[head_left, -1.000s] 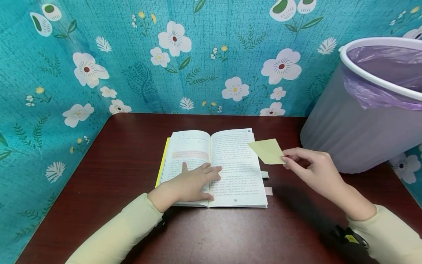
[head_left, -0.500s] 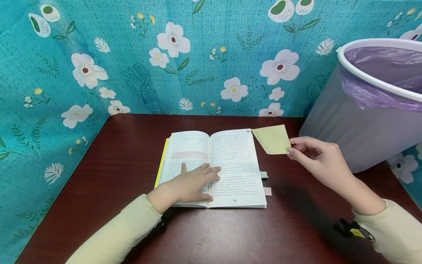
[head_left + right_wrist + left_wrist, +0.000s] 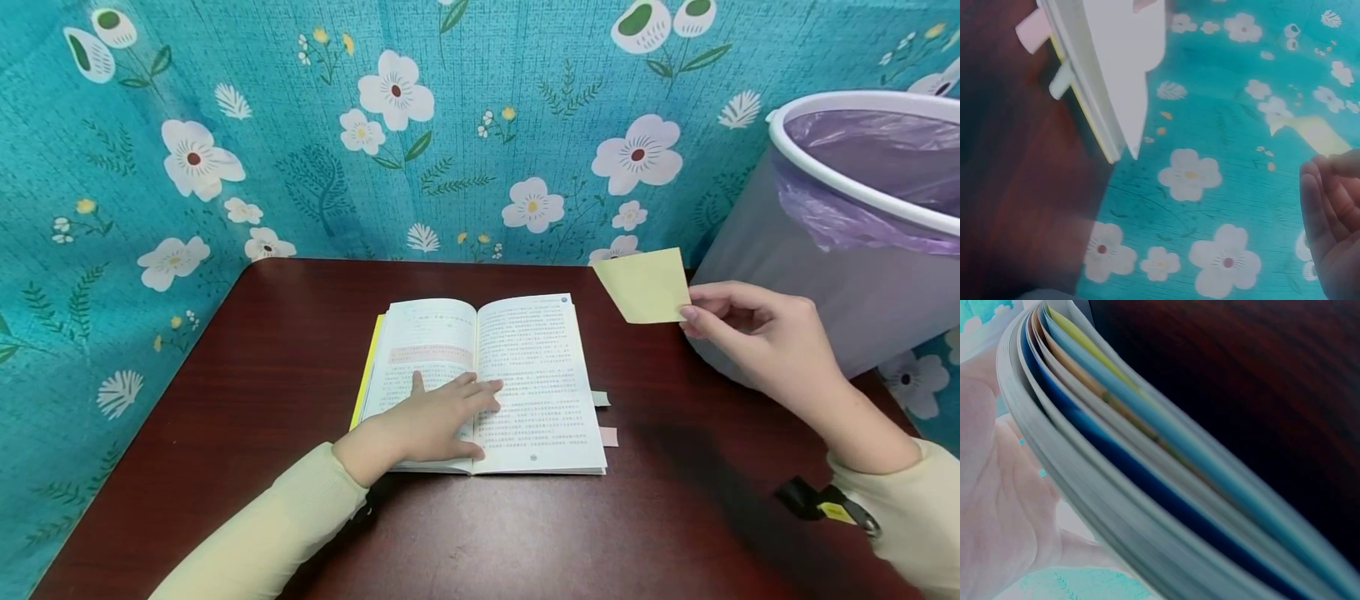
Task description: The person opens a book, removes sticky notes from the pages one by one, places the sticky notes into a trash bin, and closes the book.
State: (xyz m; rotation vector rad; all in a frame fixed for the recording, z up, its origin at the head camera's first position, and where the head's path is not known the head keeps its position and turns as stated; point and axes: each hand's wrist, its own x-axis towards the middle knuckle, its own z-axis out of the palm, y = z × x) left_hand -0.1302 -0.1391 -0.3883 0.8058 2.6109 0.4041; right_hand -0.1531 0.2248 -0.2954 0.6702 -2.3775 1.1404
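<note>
An open book (image 3: 534, 375) with printed pages lies on the dark wooden table. My left hand (image 3: 427, 425) rests across its left page and the centre fold, fingers spread. Seen from the left wrist, the palm (image 3: 997, 500) is beside the book's page edges (image 3: 1116, 481). My right hand (image 3: 772, 342) pinches a pale yellow sticky note (image 3: 647, 286) by one corner between thumb and fingers. The note is in the air, right of the book and in front of the bin. In the right wrist view the note (image 3: 1319, 132) looks curled at one end.
Two tabs, one whitish (image 3: 602, 399) and one pink (image 3: 610, 437), stick out from the book's right edge. A grey bin (image 3: 757, 258) with a purple liner stands at the right. Flowered teal cloth (image 3: 450, 125) hangs behind the table (image 3: 285, 358).
My right hand has moved up and to the right with the sticky note, away from the book. The left hand stays in place on the pages.
</note>
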